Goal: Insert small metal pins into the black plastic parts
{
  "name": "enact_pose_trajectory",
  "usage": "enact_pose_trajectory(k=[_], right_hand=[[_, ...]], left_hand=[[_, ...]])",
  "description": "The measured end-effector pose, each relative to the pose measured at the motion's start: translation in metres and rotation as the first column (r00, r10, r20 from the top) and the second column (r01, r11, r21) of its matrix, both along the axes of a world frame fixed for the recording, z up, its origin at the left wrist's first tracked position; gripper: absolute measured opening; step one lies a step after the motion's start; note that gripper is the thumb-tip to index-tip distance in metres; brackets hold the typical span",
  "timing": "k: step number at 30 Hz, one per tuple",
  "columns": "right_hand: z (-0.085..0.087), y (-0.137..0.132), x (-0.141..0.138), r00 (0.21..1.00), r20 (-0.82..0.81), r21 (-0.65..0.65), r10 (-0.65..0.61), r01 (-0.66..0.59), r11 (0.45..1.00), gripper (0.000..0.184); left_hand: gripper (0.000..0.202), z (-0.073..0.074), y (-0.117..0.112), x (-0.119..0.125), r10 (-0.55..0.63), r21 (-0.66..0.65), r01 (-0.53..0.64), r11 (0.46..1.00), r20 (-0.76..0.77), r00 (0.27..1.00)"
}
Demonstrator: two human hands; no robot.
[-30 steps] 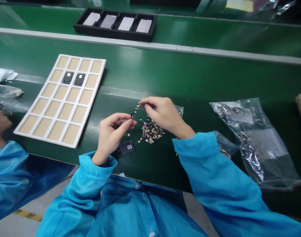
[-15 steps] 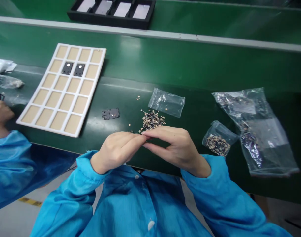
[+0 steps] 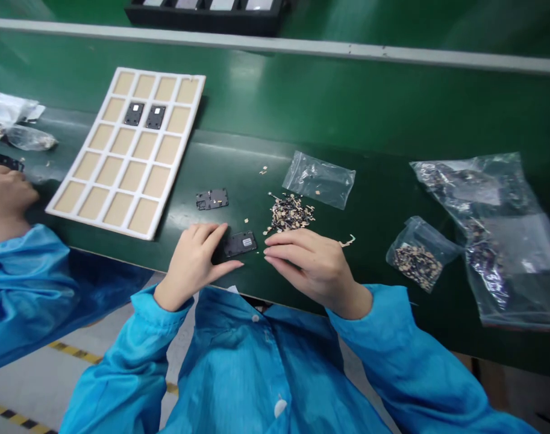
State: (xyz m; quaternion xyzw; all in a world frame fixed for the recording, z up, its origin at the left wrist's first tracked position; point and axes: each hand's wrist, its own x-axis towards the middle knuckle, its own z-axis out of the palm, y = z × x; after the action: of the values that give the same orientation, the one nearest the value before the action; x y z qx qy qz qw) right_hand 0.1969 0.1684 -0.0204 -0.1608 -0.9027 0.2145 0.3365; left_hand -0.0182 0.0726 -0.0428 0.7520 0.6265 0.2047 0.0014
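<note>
A black plastic plate (image 3: 241, 243) with a pale rectangular patch lies on the green table in front of me. My left hand (image 3: 193, 259) is beside its left end, thumb and fingers spread, not gripping it. Just right of the plate, my right hand (image 3: 317, 265) has its thumb and fingertips pinched together; whatever is between them is too small or hidden to make out. Beyond the right hand is a heap of tiny black and tan parts (image 3: 291, 212). A second black plate (image 3: 212, 199) lies further back on the left.
A white grid tray (image 3: 155, 220) at the left holds two black plates. Behind the heap lies a clear zip bag (image 3: 320, 179). To the right are a small bag of parts (image 3: 417, 259) and a larger plastic bag (image 3: 505, 241). A co-worker's hand (image 3: 6, 202) is at the far left.
My hands have moved apart. The black plate now shows on the table between them, and my left hand has opened. A pale curved strip now shows beside my right hand.
</note>
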Motion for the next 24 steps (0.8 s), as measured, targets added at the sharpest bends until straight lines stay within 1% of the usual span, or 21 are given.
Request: enact_pose_trajectory(k=[1,3,4,6,9,12,15,17,19,21,24], right_hand=[[-0.004,-0.001,-0.001,1.000,0.003,0.008,0.000,0.000,1.000,0.011],[-0.010,-0.001,-0.003,1.000,-0.005,0.013,0.007,-0.006,1.000,0.010],[-0.012,-0.002,-0.004,1.000,-0.010,0.013,0.011,-0.011,1.000,0.009],[-0.017,-0.003,-0.005,1.000,-0.016,0.019,0.020,-0.020,1.000,0.008],[-0.022,-0.005,-0.005,1.000,-0.002,0.052,0.023,-0.023,0.998,0.007],[-0.025,-0.007,-0.006,0.999,0.021,0.103,0.024,-0.026,0.994,0.007],[-0.026,-0.007,-0.007,0.999,0.036,0.124,0.035,-0.039,0.992,0.008],[-0.025,-0.007,-0.008,0.998,0.032,0.127,0.045,-0.049,0.991,0.008],[-0.024,-0.007,-0.008,0.998,0.025,0.129,0.052,-0.054,0.990,0.010],[-0.023,-0.008,-0.008,0.999,0.015,0.131,0.053,-0.054,0.990,0.011],[-0.023,-0.008,-0.008,0.998,-0.002,0.131,0.059,-0.058,0.990,0.011]], left_hand=[[0.053,-0.005,-0.001,0.000,0.008,-0.038,-0.009,0.999,-0.019,1.000],[0.040,-0.011,-0.002,0.002,0.013,-0.098,-0.015,0.995,-0.019,1.000],[0.034,-0.012,-0.002,0.004,0.013,-0.114,-0.013,0.993,-0.003,1.000],[0.029,-0.011,-0.001,0.007,0.016,-0.135,-0.009,0.991,0.052,0.999],[0.026,-0.008,0.001,0.009,0.041,-0.184,-0.017,0.983,0.127,0.991],[0.025,-0.005,0.002,0.011,0.067,-0.241,-0.028,0.970,0.154,0.986],[0.033,0.000,0.003,0.013,0.101,-0.320,-0.046,0.946,0.156,0.983],[0.036,0.003,0.005,0.012,0.121,-0.388,-0.050,0.920,0.160,0.980],[0.032,0.007,0.008,0.010,0.122,-0.450,-0.039,0.892,0.157,0.980],[0.027,0.010,0.010,0.009,0.119,-0.484,-0.036,0.874,0.142,0.983],[0.029,0.015,0.012,0.010,0.121,-0.490,-0.051,0.870,0.113,0.986]])
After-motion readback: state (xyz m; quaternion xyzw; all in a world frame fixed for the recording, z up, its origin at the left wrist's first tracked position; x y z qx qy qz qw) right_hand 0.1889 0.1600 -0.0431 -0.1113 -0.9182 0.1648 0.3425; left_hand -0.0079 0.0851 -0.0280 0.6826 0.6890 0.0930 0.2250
